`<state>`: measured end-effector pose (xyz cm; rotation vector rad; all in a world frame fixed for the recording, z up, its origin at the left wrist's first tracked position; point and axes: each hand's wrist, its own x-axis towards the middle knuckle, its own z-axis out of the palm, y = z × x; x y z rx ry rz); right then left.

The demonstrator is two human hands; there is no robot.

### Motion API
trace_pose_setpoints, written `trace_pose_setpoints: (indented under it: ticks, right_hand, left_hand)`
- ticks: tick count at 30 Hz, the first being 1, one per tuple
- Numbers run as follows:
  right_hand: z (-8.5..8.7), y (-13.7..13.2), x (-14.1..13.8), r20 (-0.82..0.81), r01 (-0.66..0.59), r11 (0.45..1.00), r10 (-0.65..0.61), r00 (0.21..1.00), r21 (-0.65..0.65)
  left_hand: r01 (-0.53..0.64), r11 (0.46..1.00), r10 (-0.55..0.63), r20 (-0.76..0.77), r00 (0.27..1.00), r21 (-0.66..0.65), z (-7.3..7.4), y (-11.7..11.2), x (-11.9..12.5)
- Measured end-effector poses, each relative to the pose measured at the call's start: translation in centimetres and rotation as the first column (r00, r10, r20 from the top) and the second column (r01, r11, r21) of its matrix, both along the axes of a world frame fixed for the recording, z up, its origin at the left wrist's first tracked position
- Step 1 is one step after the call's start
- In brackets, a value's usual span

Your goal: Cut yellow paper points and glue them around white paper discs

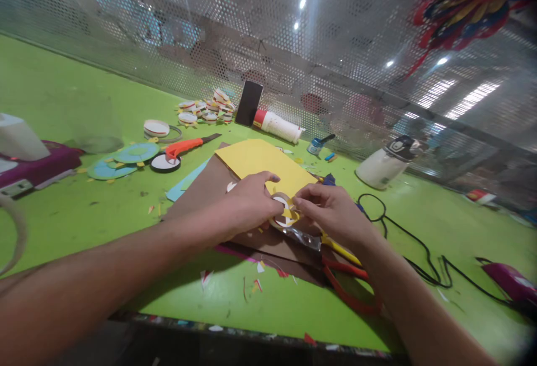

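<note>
My left hand (249,201) holds a small round paper piece (278,218) with a pale rim and yellow paper bits on its face. At its right edge, the fingers of my right hand (325,206) are pinched together by the yellow bits; what lies between the fingertips is too small to make out. Beneath both hands are brown paper sheets (201,201) and a yellow sheet (260,159). Scissors with red-orange handles (348,293) lie under my right wrist, beside a yellow-handled tool (342,251).
Finished-looking white rings with yellow points (210,111) are piled at the back, near a leaning phone (249,103) and a white roll (279,125). Blue paper discs (136,153) and an orange-handled cutter (184,146) lie left. A black cord (419,243) runs across the right side.
</note>
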<state>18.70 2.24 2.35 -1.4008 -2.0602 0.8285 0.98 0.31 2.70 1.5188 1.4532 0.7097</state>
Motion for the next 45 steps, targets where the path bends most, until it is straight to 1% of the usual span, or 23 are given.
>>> trace_pose_setpoints:
  ticks: [3,5,9,12,16,20,23,25,28,31,33,35,36,38,40,45]
  right_hand:
    - [0.0,0.1,0.3,-0.102,0.015,0.985,-0.033,0.994,-0.172]
    - [0.0,0.3,0.5,-0.159,0.009,0.971,-0.049,0.986,-0.241]
    - [0.0,0.6,0.8,-0.274,-0.057,0.957,-0.024,0.961,-0.283]
    - [0.0,0.9,1.1,-0.329,-0.09,0.942,-0.022,0.944,-0.322]
    - [0.0,1.0,1.3,-0.363,-0.113,0.927,-0.026,0.931,-0.358]
    - [0.1,1.1,1.5,-0.362,-0.102,0.935,-0.03,0.932,-0.339]
    - [0.2,1.2,1.8,-0.36,-0.055,0.96,-0.05,0.932,-0.274]
    - [0.2,1.3,1.9,-0.371,-0.018,0.978,-0.062,0.926,-0.208]
    - [0.3,1.1,1.8,-0.395,-0.026,0.995,-0.012,0.919,-0.091]
    - [0.6,0.3,1.2,-0.339,-0.034,0.997,0.056,0.939,0.071]
    - [0.9,-0.3,0.8,-0.259,-0.056,0.968,0.122,0.958,0.246]
    - [1.0,-0.8,0.6,-0.15,-0.11,0.908,0.184,0.971,0.404]
    - [1.0,-0.9,0.6,-0.086,-0.143,0.878,0.203,0.975,0.456]
    - [1.0,-1.1,0.7,0.037,-0.199,0.839,0.21,0.977,0.507]
    - [0.8,-1.1,0.7,0.111,-0.231,0.818,0.203,0.973,0.527]
    - [0.7,-1.1,0.6,0.135,-0.24,0.795,0.199,0.971,0.557]
  left_hand:
    - [0.006,1.0,-0.006,0.034,0.999,-0.002,0.0,0.0,-0.1]
    - [0.006,1.0,-0.005,0.047,0.999,-0.021,0.1,-0.1,-0.2]
    - [0.011,1.0,-0.01,0.057,0.998,-0.012,0.2,-0.1,-0.3]
    - [0.033,0.999,-0.035,0.106,0.994,0.014,0.1,0.0,-0.4]
    - [0.066,0.998,-0.07,0.177,0.982,0.023,-0.1,0.1,-0.6]
    - [0.075,0.997,-0.074,0.251,0.965,0.007,0.0,0.1,-0.6]
    - [0.079,0.997,-0.071,0.317,0.946,-0.011,0.0,0.1,-0.6]
    - [0.08,0.996,-0.068,0.324,0.943,-0.023,0.0,0.2,-0.6]
    - [0.082,0.996,-0.068,0.3,0.952,-0.033,0.0,0.2,-0.7]
    - [0.089,0.995,-0.074,0.289,0.954,-0.038,0.1,0.2,-0.7]
    - [0.089,0.995,-0.067,0.311,0.948,-0.055,0.2,0.2,-0.7]
    - [0.082,0.994,-0.05,0.344,0.937,-0.078,0.3,0.2,-0.6]
    - [0.08,0.993,-0.043,0.362,0.931,-0.088,0.3,0.2,-0.6]
    - [0.083,0.992,-0.038,0.4,0.916,-0.096,0.4,0.3,-0.7]
    - [0.084,0.991,-0.03,0.454,0.891,-0.1,0.4,0.4,-0.9]
    - [0.092,0.982,0.032,0.616,0.787,-0.167,0.7,0.5,-1.1]
